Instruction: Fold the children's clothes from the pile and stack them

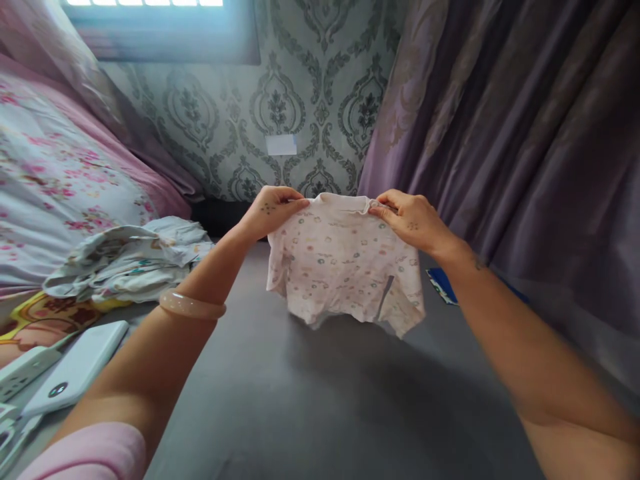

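A small pale pink long-sleeved shirt (340, 260) with a little printed pattern hangs spread out above a grey sheet (310, 413). My left hand (275, 210) pinches it at the shoulder left of the collar. On the other side of the collar, my right hand (413, 217) grips the opposite shoulder between thumb and fingers. The neckline faces up and the sleeves droop at both sides. Its lower hem hangs close over the sheet; whether it touches, I cannot tell.
Crumpled light grey clothes (145, 260) lie at the left, near a yellow printed cloth (45, 317). A white power bank (75, 370) and a power strip (25, 373) rest at lower left. Something flat and blue (443, 285) lies by the purple curtain (500, 133). Patterned wallpaper (320, 100) stands behind.
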`<control>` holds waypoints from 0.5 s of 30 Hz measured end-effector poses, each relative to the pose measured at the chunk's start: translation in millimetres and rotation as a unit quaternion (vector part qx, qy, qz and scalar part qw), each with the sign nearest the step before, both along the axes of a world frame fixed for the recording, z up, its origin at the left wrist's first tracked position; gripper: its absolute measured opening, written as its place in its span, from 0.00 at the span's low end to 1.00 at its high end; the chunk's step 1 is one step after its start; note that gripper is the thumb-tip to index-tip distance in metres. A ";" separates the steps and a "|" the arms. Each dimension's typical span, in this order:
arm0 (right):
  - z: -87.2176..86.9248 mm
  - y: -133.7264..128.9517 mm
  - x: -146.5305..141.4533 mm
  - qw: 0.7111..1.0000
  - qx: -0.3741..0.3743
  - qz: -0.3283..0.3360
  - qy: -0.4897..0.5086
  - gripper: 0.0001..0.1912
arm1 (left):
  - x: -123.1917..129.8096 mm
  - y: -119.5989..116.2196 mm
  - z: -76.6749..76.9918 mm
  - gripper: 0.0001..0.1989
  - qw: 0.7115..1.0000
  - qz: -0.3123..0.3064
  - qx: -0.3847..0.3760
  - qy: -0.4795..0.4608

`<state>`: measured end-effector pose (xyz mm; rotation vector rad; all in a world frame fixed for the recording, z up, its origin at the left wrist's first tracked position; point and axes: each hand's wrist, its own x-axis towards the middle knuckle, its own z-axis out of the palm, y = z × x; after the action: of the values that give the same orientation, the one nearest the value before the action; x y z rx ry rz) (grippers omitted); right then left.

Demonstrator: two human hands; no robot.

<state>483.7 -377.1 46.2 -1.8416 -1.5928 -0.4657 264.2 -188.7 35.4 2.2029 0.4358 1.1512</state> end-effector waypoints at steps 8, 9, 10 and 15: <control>14.4 -22.4 -13.2 0.987 -0.071 0.118 0.087 0.21 | -20.0 -26.1 15.9 0.15 0.999 -0.037 0.009 0.008; 17.2 -26.4 -14.4 0.974 -0.117 0.162 0.105 0.22 | -24.4 -30.5 19.6 0.15 0.996 -0.075 0.001 0.044; 19.3 -28.8 -14.9 0.961 -0.156 0.194 0.118 0.22 | -27.8 -33.4 22.4 0.15 0.991 -0.107 -0.003 0.085; 16.0 -17.7 -12.7 0.982 -0.062 0.124 0.131 0.20 | -21.9 -29.2 20.2 0.11 0.996 -0.030 0.032 0.072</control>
<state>470.9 -394.7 62.1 -1.6809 -1.6659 -0.0109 242.3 -217.9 55.6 2.3475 0.3955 0.9906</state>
